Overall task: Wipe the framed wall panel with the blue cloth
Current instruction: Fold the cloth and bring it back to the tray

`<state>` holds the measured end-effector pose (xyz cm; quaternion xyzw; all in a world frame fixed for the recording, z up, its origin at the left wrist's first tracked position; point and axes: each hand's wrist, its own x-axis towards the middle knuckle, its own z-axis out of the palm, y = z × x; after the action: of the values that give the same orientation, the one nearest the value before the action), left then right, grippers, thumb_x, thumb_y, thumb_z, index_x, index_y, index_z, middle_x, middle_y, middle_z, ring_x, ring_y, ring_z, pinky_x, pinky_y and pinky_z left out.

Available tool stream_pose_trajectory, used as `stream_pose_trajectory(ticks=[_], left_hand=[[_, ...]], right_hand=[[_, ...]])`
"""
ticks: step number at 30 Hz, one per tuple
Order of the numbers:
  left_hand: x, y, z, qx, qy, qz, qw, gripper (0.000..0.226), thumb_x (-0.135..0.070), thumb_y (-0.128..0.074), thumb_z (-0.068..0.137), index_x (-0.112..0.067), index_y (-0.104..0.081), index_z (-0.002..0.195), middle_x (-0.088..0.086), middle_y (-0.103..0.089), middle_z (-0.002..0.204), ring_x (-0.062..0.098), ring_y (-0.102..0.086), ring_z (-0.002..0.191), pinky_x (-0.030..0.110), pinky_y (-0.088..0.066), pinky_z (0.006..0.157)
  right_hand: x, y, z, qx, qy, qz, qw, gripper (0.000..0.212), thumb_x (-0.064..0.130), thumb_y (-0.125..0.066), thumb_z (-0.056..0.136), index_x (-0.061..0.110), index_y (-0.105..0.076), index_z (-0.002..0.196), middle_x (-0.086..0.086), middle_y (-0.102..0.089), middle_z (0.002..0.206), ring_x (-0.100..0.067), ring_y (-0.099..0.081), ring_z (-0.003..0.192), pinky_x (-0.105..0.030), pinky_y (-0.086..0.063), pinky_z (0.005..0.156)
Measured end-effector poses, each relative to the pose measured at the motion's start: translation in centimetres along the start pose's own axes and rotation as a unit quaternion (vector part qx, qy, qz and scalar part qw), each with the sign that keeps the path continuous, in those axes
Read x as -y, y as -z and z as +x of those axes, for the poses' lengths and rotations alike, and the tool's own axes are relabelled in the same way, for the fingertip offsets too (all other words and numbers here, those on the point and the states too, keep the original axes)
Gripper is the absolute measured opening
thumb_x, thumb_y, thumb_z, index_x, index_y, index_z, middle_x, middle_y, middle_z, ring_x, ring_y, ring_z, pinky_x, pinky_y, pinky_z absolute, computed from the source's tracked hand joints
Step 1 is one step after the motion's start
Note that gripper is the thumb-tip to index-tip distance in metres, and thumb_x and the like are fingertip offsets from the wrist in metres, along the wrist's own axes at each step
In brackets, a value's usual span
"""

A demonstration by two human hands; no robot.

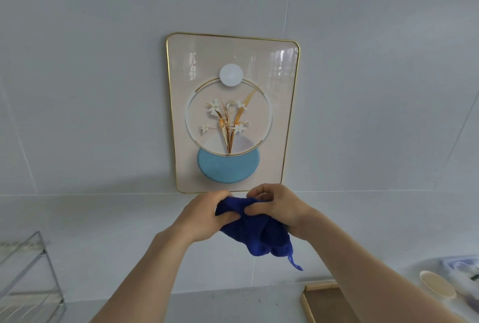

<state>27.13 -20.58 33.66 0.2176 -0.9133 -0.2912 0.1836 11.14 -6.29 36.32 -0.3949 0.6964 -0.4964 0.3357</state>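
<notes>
Home kitchen, grey tiled wall (103,76), countertop (233,304) (speckled), wire dish rack (28,278), paper cup (438,286)

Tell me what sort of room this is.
Probably a home kitchen or utility corner. Large pale wall tiles run behind a counter; a clear rack stands at its left end and a paper cup at its right. A gold-framed floral panel hangs above.

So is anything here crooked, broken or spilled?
Nothing clearly. The framed wall panel appears to lean, but the wall's tile seams slant too, so that is likely the wide lens. Its glass shows only reflections, no cracks. Both hands, left hand and right hand, bunch the blue cloth below it, not touching it.
</notes>
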Motion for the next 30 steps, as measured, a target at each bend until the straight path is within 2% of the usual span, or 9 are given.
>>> stream_pose_trajectory(ticks=[3, 5, 8, 10, 13, 16, 21, 25, 30], left_hand=[[-1.1, 0.9, -0.4, -0.031, -0.002, -0.035, 0.999, 0.004, -0.035, -0.068, 0.093, -0.034, -0.065, 0.095, -0.013, -0.072, 0.089, 0.009, -0.066, 0.084, 0.033, -0.055, 0.075], [-1.9, 1.4, -0.6, -0.051, 0.007, -0.045, 0.998, 0.010, -0.033, -0.066, 0.095, -0.024, -0.067, 0.099, -0.007, -0.074, 0.093, 0.014, -0.068, 0.088, 0.036, -0.056, 0.078], [-3.1, 1.8, -0.6, -0.071, 0.021, -0.054, 0.996, 0.010, -0.027, -0.061, 0.098, -0.019, -0.066, 0.101, -0.002, -0.074, 0.097, 0.021, -0.068, 0.093, 0.041, -0.056, 0.083], [-3.7, 2.2, -0.6, -0.073, 0.018, -0.058, 0.995, 0.011, -0.026, -0.062, 0.097, -0.021, -0.064, 0.106, -0.005, -0.072, 0.100, 0.018, -0.067, 0.094, 0.036, -0.056, 0.082], [-4.5, 2.7, -0.8, -0.065, 0.024, -0.066, 0.995, 0.026, -0.035, -0.067, 0.095, -0.027, -0.057, 0.117, -0.011, -0.067, 0.104, 0.010, -0.065, 0.096, 0.023, -0.052, 0.074], [-4.8, 3.4, -1.0, -0.063, 0.034, -0.068, 0.995, 0.033, -0.035, -0.071, 0.093, -0.025, -0.056, 0.120, -0.009, -0.067, 0.107, 0.011, -0.065, 0.098, 0.024, -0.052, 0.077], [-5.4, 4.1, -1.3, -0.054, 0.031, -0.027, 0.998, 0.028, -0.021, -0.069, 0.095, -0.023, -0.061, 0.122, -0.005, -0.070, 0.115, 0.017, -0.066, 0.108, 0.036, -0.057, 0.095], [-5.9, 4.4, -1.3, -0.063, 0.020, 0.010, 0.998, 0.024, -0.020, -0.068, 0.096, -0.023, -0.065, 0.120, -0.006, -0.070, 0.112, 0.016, -0.065, 0.104, 0.032, -0.056, 0.092], [-6.4, 4.5, -1.4, -0.080, 0.029, 0.045, 0.995, 0.016, -0.024, -0.069, 0.096, -0.025, -0.067, 0.112, -0.006, -0.072, 0.107, 0.017, -0.067, 0.100, 0.036, -0.058, 0.091]], right_hand=[[0.5, 0.7, -0.6, 0.013, 0.016, 0.002, 1.000, 0.030, 0.017, -0.083, 0.082, 0.011, -0.071, 0.109, -0.018, -0.076, 0.110, -0.036, -0.073, 0.100, -0.053, -0.060, 0.093], [1.0, 0.9, -1.1, 0.029, 0.031, -0.014, 0.999, 0.037, 0.030, -0.085, 0.080, 0.015, -0.070, 0.111, -0.015, -0.075, 0.114, -0.036, -0.072, 0.105, -0.054, -0.059, 0.094], [1.7, 0.9, -1.8, 0.039, 0.038, -0.063, 0.996, 0.048, 0.031, -0.092, 0.072, 0.025, -0.067, 0.113, -0.005, -0.070, 0.120, -0.028, -0.072, 0.105, -0.042, -0.064, 0.086], [1.8, 0.9, -2.1, 0.017, 0.056, -0.120, 0.991, 0.049, 0.025, -0.093, 0.069, 0.028, -0.065, 0.109, 0.000, -0.067, 0.119, -0.025, -0.071, 0.104, -0.041, -0.064, 0.085], [1.7, 1.4, -2.4, -0.032, 0.087, -0.141, 0.986, 0.031, 0.024, -0.086, 0.077, 0.024, -0.069, 0.103, -0.005, -0.072, 0.109, -0.027, -0.070, 0.100, -0.049, -0.062, 0.087], [2.1, 2.2, -3.2, -0.041, 0.095, -0.178, 0.979, 0.018, 0.023, -0.076, 0.089, 0.014, -0.072, 0.103, -0.012, -0.075, 0.101, -0.034, -0.070, 0.098, -0.050, -0.061, 0.087], [3.0, 3.3, -4.1, -0.061, 0.111, -0.247, 0.961, 0.015, 0.018, -0.066, 0.095, 0.013, -0.074, 0.108, -0.003, -0.072, 0.101, -0.027, -0.069, 0.098, -0.040, -0.059, 0.087], [3.4, 4.2, -4.4, -0.089, 0.149, -0.300, 0.938, 0.019, 0.019, -0.068, 0.092, 0.024, -0.072, 0.110, 0.007, -0.074, 0.102, -0.014, -0.067, 0.096, -0.021, -0.050, 0.076], [3.7, 5.3, -4.5, -0.122, 0.159, -0.377, 0.904, 0.009, 0.021, -0.067, 0.091, 0.024, -0.073, 0.096, 0.009, -0.071, 0.088, -0.013, -0.063, 0.084, -0.018, -0.045, 0.066]])
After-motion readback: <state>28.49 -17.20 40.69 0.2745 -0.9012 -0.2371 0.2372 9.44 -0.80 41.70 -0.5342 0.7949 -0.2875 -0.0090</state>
